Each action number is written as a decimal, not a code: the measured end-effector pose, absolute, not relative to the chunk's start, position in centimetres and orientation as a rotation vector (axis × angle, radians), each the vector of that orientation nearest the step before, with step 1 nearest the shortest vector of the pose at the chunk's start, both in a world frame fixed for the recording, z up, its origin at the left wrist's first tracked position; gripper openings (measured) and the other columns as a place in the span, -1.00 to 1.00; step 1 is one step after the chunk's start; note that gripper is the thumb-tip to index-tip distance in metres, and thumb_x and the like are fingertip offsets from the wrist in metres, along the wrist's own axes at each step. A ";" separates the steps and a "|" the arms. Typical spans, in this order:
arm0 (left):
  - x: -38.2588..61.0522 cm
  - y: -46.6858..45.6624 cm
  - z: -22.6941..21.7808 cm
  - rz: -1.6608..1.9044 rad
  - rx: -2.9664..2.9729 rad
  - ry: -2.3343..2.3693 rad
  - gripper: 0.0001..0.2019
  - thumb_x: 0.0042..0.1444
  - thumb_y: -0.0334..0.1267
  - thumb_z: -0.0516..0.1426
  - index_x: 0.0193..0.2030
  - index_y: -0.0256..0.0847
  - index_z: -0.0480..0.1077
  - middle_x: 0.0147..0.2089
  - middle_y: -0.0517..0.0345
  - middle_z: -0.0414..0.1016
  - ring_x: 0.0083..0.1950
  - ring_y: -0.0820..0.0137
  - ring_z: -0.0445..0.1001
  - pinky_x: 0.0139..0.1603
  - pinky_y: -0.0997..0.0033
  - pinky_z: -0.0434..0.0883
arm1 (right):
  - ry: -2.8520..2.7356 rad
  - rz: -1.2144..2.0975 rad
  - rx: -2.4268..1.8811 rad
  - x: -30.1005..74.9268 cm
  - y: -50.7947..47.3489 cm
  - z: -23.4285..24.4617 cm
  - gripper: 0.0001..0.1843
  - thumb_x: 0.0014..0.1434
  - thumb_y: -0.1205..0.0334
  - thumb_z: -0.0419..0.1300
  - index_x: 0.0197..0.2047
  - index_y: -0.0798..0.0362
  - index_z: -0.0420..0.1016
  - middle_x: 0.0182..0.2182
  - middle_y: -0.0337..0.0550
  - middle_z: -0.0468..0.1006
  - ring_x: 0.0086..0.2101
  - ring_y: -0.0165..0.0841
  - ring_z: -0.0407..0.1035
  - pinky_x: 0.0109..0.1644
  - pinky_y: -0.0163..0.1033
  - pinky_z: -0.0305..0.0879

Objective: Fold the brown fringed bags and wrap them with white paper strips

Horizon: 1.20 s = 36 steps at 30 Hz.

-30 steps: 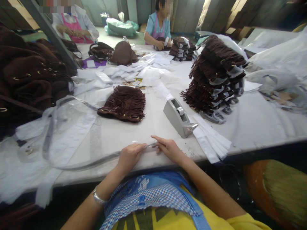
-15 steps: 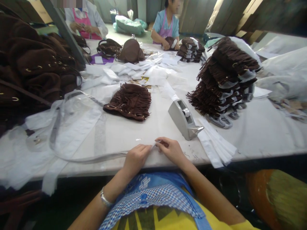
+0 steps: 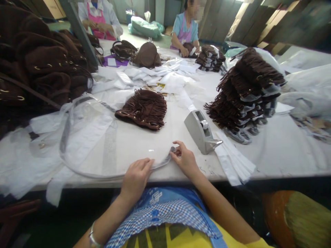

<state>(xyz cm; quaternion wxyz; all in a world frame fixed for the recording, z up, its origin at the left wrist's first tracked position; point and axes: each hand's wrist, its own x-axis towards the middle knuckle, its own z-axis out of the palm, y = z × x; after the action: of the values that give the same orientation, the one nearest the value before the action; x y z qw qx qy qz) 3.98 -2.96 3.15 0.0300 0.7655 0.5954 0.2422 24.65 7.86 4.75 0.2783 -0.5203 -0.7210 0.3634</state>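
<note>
A long bag strap, wrapped in thin greyish film, loops from the brown fringed bag round the left and along the table's near edge. My left hand lies palm down with its fingers closed over the strap; the fingertips' underside is hidden. To its right, my right hand pinches the curled end of the strap between thumb and fingers, slightly raised. The bag lies flat beyond my hands, touched by neither. Just right of my right hand stands a grey tape dispenser.
White strips hang over the near edge. Wrapped fringed bags form a tall stack at right; unwrapped brown bags pile up at left. White papers litter the middle. Two people work across the table.
My left hand has slid left along the strap, away from my right hand. The strap's end now shows curled in my right fingers. The view has shifted slightly.
</note>
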 end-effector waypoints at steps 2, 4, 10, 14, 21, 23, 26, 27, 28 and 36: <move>2.5 -3.7 2.9 0.716 2.374 1.809 -0.78 0.30 -0.33 0.05 0.04 -0.14 0.42 -0.06 -0.02 0.52 -0.08 0.21 0.49 -0.04 0.17 0.45 | -1.944 0.960 -1.392 24.5 8.3 5.0 -0.62 0.12 0.23 0.26 0.02 -0.01 0.32 -0.38 -0.23 0.52 -0.39 -0.35 0.44 -0.20 -0.26 0.35; 1.8 -3.9 2.8 0.683 2.408 1.719 -0.78 0.30 -0.40 0.02 0.00 -0.18 0.43 -0.10 0.01 0.52 -0.10 0.25 0.48 -0.06 0.23 0.46 | -1.955 0.979 -1.359 23.8 8.6 5.3 -0.69 0.13 0.20 0.28 -0.07 -0.02 0.34 -0.36 -0.22 0.54 -0.38 -0.35 0.45 -0.20 -0.26 0.34; 2.7 -3.1 3.0 0.595 2.522 1.509 -0.80 0.26 -0.45 0.06 -0.04 -0.20 0.43 -0.10 0.02 0.52 -0.12 0.23 0.46 -0.10 0.20 0.46 | -2.185 1.005 -1.167 21.2 8.3 5.1 -0.92 0.16 0.29 0.26 -0.23 -0.01 0.48 -0.35 -0.21 0.57 -0.34 -0.36 0.43 -0.22 -0.29 0.30; 2.7 -3.0 2.4 0.728 2.491 1.509 -0.81 0.30 -0.39 0.05 -0.01 -0.19 0.41 -0.08 0.01 0.52 -0.09 0.23 0.48 -0.05 0.21 0.46 | -2.514 0.921 -0.850 21.1 8.4 4.6 -0.89 0.24 0.31 0.20 -0.26 0.00 0.56 -0.30 -0.14 0.58 -0.22 -0.31 0.40 -0.07 -0.25 0.31; 2.1 -2.1 1.6 0.907 2.332 1.544 -0.82 0.31 -0.32 0.07 0.01 -0.19 0.38 -0.08 0.04 0.54 -0.08 0.28 0.51 -0.03 0.26 0.48 | -2.698 0.924 -0.301 22.1 10.8 4.6 -0.75 0.20 0.51 0.13 -0.21 0.02 0.58 -0.26 -0.18 0.62 -0.21 -0.35 0.39 -0.06 -0.29 0.34; 2.3 -1.8 1.7 0.905 2.361 1.473 -0.85 0.30 -0.34 0.08 -0.03 -0.20 0.40 -0.15 0.07 0.56 -0.13 0.30 0.52 -0.07 0.27 0.48 | -2.724 0.851 -0.281 22.1 11.0 4.6 -0.80 0.22 0.47 0.16 -0.23 0.03 0.56 -0.28 -0.20 0.61 -0.22 -0.36 0.40 -0.06 -0.31 0.33; 2.6 -1.7 1.8 0.941 2.369 1.460 -0.86 0.29 -0.36 0.09 -0.05 -0.20 0.43 -0.16 0.08 0.57 -0.15 0.31 0.53 -0.09 0.29 0.48 | -2.727 0.598 -0.498 22.1 10.1 4.7 -0.94 0.26 0.28 0.22 -0.20 0.04 0.52 -0.24 -0.14 0.59 -0.20 -0.32 0.39 -0.08 -0.28 0.33; 2.6 -1.8 1.9 0.944 2.369 1.468 -0.86 0.29 -0.37 0.09 -0.06 -0.20 0.43 -0.17 0.08 0.57 -0.16 0.31 0.53 -0.10 0.30 0.48 | -2.701 0.497 -0.647 22.1 9.5 4.8 -0.90 0.24 0.23 0.24 -0.18 0.06 0.50 -0.22 -0.11 0.58 -0.18 -0.29 0.39 -0.09 -0.26 0.32; 2.7 -1.8 2.0 0.944 2.373 1.475 -0.85 0.29 -0.38 0.09 -0.06 -0.20 0.43 -0.17 0.08 0.58 -0.16 0.31 0.53 -0.11 0.30 0.48 | -2.669 0.413 -0.804 22.1 8.7 4.9 -0.86 0.23 0.21 0.26 -0.16 0.07 0.49 -0.21 -0.08 0.56 -0.17 -0.27 0.39 -0.10 -0.25 0.32; 3.3 -2.3 1.8 0.916 2.432 1.502 -0.82 0.28 -0.40 0.09 -0.02 -0.22 0.43 -0.16 0.06 0.59 -0.16 0.26 0.54 -0.11 0.22 0.51 | -2.649 0.538 -1.386 22.0 3.8 6.7 -0.77 0.34 0.20 0.10 -0.24 0.05 0.56 -0.33 -0.11 0.60 -0.30 -0.32 0.47 -0.20 -0.30 0.27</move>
<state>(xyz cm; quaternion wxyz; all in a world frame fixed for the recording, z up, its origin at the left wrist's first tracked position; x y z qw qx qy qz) 3.30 -2.29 1.84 0.0698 0.8083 0.4992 0.3044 21.99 3.85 6.67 0.0519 -0.4557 -0.8708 0.1770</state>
